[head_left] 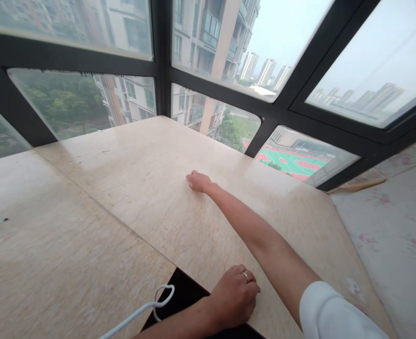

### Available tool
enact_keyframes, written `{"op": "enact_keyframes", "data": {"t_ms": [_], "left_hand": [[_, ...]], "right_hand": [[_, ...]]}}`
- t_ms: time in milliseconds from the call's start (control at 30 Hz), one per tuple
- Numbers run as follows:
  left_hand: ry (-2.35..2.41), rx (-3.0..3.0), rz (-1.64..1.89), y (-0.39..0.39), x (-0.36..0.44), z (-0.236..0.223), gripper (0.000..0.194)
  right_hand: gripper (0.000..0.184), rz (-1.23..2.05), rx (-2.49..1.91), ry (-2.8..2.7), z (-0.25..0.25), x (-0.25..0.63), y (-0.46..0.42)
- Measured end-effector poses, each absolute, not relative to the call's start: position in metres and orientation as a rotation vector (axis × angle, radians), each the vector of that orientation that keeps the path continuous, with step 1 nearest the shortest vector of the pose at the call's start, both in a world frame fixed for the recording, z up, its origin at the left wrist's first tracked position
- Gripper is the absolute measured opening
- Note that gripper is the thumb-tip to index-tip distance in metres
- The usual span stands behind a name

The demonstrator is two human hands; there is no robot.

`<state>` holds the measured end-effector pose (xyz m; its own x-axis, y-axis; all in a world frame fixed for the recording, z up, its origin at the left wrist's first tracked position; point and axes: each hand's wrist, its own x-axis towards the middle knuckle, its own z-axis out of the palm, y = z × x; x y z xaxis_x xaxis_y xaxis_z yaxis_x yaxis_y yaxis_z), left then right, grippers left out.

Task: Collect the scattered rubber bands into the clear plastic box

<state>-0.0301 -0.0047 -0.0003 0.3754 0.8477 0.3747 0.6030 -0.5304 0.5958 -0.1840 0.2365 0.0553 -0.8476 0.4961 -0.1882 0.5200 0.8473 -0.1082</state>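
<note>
My right hand [198,181] reaches far out over the beige marble sill [147,188], its fingers curled together low at the surface. Whether anything is pinched in them is too small to make out. Closer to me, my left hand [235,295] is closed at the sill's front edge, with a ring on one finger. Its palm side is hidden, so what it may hold does not show. A white cable [133,316] loops beside my left forearm, over the dark gap [184,287] below the edge.
Dark window frames [163,61] border the sill at the back and right. A seam runs across the marble. A small dark bit [4,220] lies at the far left. Floral wallpaper [387,235] with a peeling top covers the right wall, and a whitish scrap [353,286] lies near it.
</note>
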Motion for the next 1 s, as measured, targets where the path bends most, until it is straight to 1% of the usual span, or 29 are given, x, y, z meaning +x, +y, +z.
{"op": "enact_keyframes", "data": {"t_ms": [67,233,367,500,667,833,1000], "left_hand": [[1.29,2.307,0.921,-0.004,-0.028,-0.004,0.004],[1.288,2.326,0.927,-0.003,-0.029,-0.004,0.004],[1.267,2.298,0.934,-0.003,-0.032,0.001,0.005],[1.248,2.257,0.93,-0.003,-0.034,0.004,0.01],[1.234,2.214,0.96,-0.003,-0.034,0.006,0.017],[1.232,2.194,0.957,-0.002,-0.036,0.01,0.02],[1.228,2.165,1.0,-0.002,-0.036,0.013,0.019]], "right_hand": [[0.026,-0.114,0.736,2.868,0.056,-0.186,0.239],[0.027,0.044,0.658,2.868,0.057,-0.184,0.241],[0.02,0.065,0.664,2.849,0.059,-0.176,0.244],[0.016,-0.007,0.715,2.862,0.061,-0.158,0.246],[0.01,-0.226,0.911,2.992,0.071,-0.118,0.253],[0.005,-0.597,1.104,3.134,0.081,-0.053,0.25],[0.014,-1.045,1.341,3.152,0.088,0.034,0.227]]}}
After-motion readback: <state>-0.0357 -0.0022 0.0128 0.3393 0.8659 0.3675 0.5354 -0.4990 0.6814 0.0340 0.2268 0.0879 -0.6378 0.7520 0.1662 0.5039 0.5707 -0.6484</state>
